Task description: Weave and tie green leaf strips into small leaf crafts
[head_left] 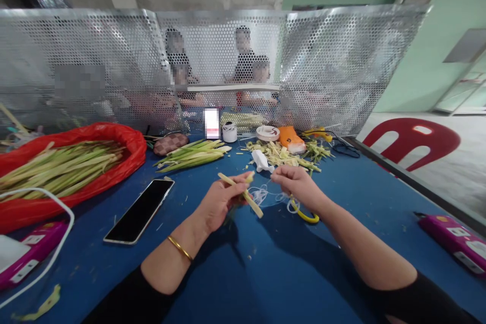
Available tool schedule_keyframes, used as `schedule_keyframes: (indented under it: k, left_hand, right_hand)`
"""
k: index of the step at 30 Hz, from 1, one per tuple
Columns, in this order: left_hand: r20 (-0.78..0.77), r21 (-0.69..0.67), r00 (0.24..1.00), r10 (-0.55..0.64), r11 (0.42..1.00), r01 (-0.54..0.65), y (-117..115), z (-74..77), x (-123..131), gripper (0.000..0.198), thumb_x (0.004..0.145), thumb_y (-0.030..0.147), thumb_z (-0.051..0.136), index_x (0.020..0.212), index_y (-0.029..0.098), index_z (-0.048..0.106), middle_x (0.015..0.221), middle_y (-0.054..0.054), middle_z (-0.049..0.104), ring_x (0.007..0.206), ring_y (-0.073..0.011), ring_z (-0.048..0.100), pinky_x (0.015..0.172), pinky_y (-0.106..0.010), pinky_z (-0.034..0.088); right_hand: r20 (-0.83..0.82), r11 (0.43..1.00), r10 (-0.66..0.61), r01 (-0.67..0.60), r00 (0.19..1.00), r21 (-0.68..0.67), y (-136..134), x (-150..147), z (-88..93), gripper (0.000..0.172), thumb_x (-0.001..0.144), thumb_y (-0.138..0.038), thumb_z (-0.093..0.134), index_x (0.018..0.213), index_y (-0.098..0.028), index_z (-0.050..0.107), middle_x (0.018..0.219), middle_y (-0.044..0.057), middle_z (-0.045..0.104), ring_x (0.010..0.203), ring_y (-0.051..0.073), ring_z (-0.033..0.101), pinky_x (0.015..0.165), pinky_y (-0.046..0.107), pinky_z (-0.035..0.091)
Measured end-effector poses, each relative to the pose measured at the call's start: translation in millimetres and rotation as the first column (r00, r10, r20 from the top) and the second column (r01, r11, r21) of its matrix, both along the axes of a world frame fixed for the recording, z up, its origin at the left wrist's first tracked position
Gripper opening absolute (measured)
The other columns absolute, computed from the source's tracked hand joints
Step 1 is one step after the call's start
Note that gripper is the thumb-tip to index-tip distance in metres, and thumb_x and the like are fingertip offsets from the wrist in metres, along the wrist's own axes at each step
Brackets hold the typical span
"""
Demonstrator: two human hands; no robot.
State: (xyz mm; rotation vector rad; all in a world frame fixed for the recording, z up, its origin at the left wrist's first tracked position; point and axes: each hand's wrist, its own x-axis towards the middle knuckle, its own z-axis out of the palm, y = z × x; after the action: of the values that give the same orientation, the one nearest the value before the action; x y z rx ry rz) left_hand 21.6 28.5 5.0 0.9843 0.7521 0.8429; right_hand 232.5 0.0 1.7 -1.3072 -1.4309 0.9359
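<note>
My left hand (pixel 220 202) is closed around a short pale green stalk piece (pixel 243 195), held slanted above the blue table (pixel 266 273). My right hand (pixel 298 185) is pinched shut on a thin white thread (pixel 266 193) that runs toward the stalk and loops loosely between both hands. A yellow-handled tool (pixel 306 214) lies on the table just under my right wrist. A gold bangle (pixel 179 248) sits on my left wrist.
A red bag (pixel 125 136) of long green stalks lies at left, a bundle of trimmed stalks (pixel 193 154) and a black phone (pixel 140 210) nearer. Scraps (pixel 283 154), a white tape roll (pixel 268 132) and an orange object (pixel 290 139) sit ahead. Pink devices lie at both sides. People sit behind the perforated screen (pixel 341 61).
</note>
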Motion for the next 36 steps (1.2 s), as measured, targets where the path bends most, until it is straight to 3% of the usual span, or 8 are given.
schedule_keyframes:
  k: [4, 7, 11, 14, 16, 27, 32, 36]
  left_hand:
    - [0.001, -0.125, 0.971, -0.24, 0.963, 0.238, -13.3, -4.1, 6.3, 0.021, 0.061, 0.02, 0.081, 0.073, 0.013, 0.066, 0.073, -0.005, 0.068, 0.059, -0.014, 0.065, 0.058, -0.024, 0.053]
    - [0.076, -0.164, 0.963, -0.26, 0.949, 0.269, -13.2, -3.8, 4.4, 0.018, 0.064, 0.017, 0.079, 0.073, 0.011, 0.065, 0.074, -0.006, 0.069, 0.058, -0.0119, 0.064, 0.058, -0.022, 0.054]
    - [0.171, -0.272, 0.985, -0.037, 0.959, 0.083, -2.1, 6.3, -4.5, 0.005, 0.075, 0.012, 0.069, 0.073, 0.008, 0.066, 0.068, -0.004, 0.066, 0.056, -0.0087, 0.062, 0.055, -0.018, 0.054]
    - [0.191, -0.405, 0.963, 0.19, 0.909, -0.099, 6.3, 15.7, -10.4, 0.011, 0.084, 0.008, 0.057, 0.076, 0.008, 0.064, 0.067, -0.003, 0.065, 0.054, -0.0069, 0.061, 0.055, -0.016, 0.055]
    - [0.213, -0.451, 0.944, 0.251, 0.883, -0.133, 9.9, 19.3, -12.5, 0.014, 0.088, 0.008, 0.053, 0.079, 0.008, 0.064, 0.067, -0.003, 0.064, 0.053, -0.0063, 0.061, 0.056, -0.016, 0.056]
    - [0.162, -0.495, 0.955, 0.25, 0.858, -0.141, 16.6, 10.6, -12.4, 0.01, 0.089, 0.008, 0.051, 0.082, 0.008, 0.06, 0.066, -0.004, 0.064, 0.05, -0.0088, 0.062, 0.049, -0.019, 0.056]
    - [0.11, -0.49, 0.969, 0.223, 0.86, -0.142, 20.7, 4.2, -13.7, 0.009, 0.087, 0.005, 0.052, 0.085, 0.006, 0.06, 0.066, -0.005, 0.065, 0.052, -0.0102, 0.063, 0.051, -0.02, 0.057]
    - [0.055, -0.471, 0.976, 0.212, 0.867, -0.162, 20.1, 2.7, -12.5, 0.008, 0.086, 0.004, 0.054, 0.085, 0.004, 0.062, 0.065, -0.006, 0.065, 0.049, -0.0106, 0.062, 0.047, -0.02, 0.056]
  right_hand:
    - [0.175, 0.991, 0.099, -0.112, 0.98, 0.067, -5.4, -16.3, -5.0, 0.018, 0.081, -0.032, 0.054, 0.067, -0.02, 0.056, 0.059, -0.004, 0.053, 0.056, 0.012, 0.047, 0.055, 0.023, 0.036]
    - [0.267, 0.988, 0.119, -0.141, 0.956, 0.065, -4.8, -15.5, -7.5, 0.018, 0.082, -0.034, 0.054, 0.071, -0.02, 0.058, 0.061, -0.004, 0.052, 0.058, 0.012, 0.044, 0.056, 0.023, 0.034]
    - [0.324, 0.992, 0.089, -0.113, 0.942, 0.056, 3.8, 5.5, -11.7, 0.021, 0.08, -0.039, 0.06, 0.071, -0.02, 0.06, 0.056, -0.006, 0.046, 0.053, 0.011, 0.037, 0.051, 0.023, 0.029]
    - [0.342, 0.997, 0.012, -0.038, 0.94, 0.068, 11.6, 27.1, -14.8, 0.02, 0.076, -0.037, 0.064, 0.066, -0.02, 0.062, 0.053, -0.005, 0.047, 0.053, 0.011, 0.04, 0.052, 0.023, 0.03]
    - [0.319, 0.998, -0.018, -0.004, 0.948, 0.068, 15.4, 38.4, -15.4, 0.021, 0.074, -0.039, 0.064, 0.065, -0.019, 0.064, 0.055, -0.004, 0.052, 0.054, 0.012, 0.044, 0.054, 0.024, 0.033]
    - [0.151, 0.984, -0.138, 0.152, 0.979, -0.088, 24.1, 41.8, -29.9, 0.038, 0.08, -0.05, 0.046, 0.076, -0.016, 0.062, 0.056, 0.001, 0.056, 0.054, 0.014, 0.057, 0.055, 0.026, 0.046]
    - [0.34, 0.966, -0.173, 0.228, 0.924, -0.126, 24.9, 47.2, -26.0, 0.033, 0.083, -0.038, 0.045, 0.097, -0.014, 0.063, 0.082, 0.008, 0.069, 0.073, 0.018, 0.065, 0.063, 0.027, 0.048]
    - [0.633, 0.938, -0.201, 0.333, 0.748, -0.096, 14.4, 66.6, -7.8, 0.031, 0.075, -0.03, 0.06, 0.102, -0.015, 0.062, 0.1, 0.012, 0.068, 0.095, 0.026, 0.062, 0.074, 0.033, 0.045]
